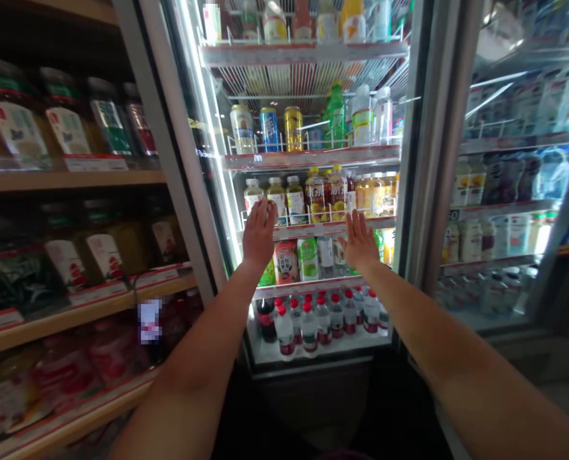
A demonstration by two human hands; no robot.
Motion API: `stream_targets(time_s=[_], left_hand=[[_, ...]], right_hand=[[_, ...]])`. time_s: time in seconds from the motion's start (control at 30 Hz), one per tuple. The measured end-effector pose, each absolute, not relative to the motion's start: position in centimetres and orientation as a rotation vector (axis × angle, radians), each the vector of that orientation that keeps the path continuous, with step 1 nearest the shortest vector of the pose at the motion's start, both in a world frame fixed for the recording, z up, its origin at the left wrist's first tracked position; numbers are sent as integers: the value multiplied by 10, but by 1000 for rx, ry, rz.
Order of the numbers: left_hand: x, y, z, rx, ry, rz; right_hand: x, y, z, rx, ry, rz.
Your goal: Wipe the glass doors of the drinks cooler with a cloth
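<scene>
Both my arms reach forward toward a lit drinks fridge. My left hand [259, 237] has its fingers stretched out in front of the shelf with small capped bottles [295, 199], partly covering them. To the right, my right hand [359, 244] is spread below the same shelf's front edge, its fingers pointing up. Neither hand holds anything. Between them stand yellow-capped tea bottles [315, 193] on that shelf and a green carton [308, 258] on the one beneath. Streaks of reflected light cross the fridge front; I cannot tell whether my hands touch glass.
Red-capped water bottles [309, 329] fill the fridge bottom; cans [269, 130] and a green bottle [336, 114] stand higher. On the left, a wooden shelf [73, 181] carries large bottles. Another glass-fronted fridge stands right, beyond a metal frame [444, 147].
</scene>
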State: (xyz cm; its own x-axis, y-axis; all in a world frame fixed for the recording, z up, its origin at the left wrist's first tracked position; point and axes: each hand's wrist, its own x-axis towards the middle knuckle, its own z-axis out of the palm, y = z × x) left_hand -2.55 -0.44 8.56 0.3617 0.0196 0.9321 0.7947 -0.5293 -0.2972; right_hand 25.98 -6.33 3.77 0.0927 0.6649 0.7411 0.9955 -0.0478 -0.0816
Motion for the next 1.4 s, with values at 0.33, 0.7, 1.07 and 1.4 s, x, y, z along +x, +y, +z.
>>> stream_targets(time_s=[0.33, 0.7, 1.07, 1.4], left_hand=[[-36, -15, 11, -1979, -438, -860], [-30, -23, -21, -2021, -298, -758], [-21, -17, -14, -2068, -406, -762], [-25, -10, 34, -2024, -488, -886]], right_hand=[[255, -70, 42, -1845, -1629, -689], [255, -71, 44, -1841, -1631, -659], [257, -71, 41, -1804, -1636, -683], [255, -70, 42, -1819, -1625, -692]])
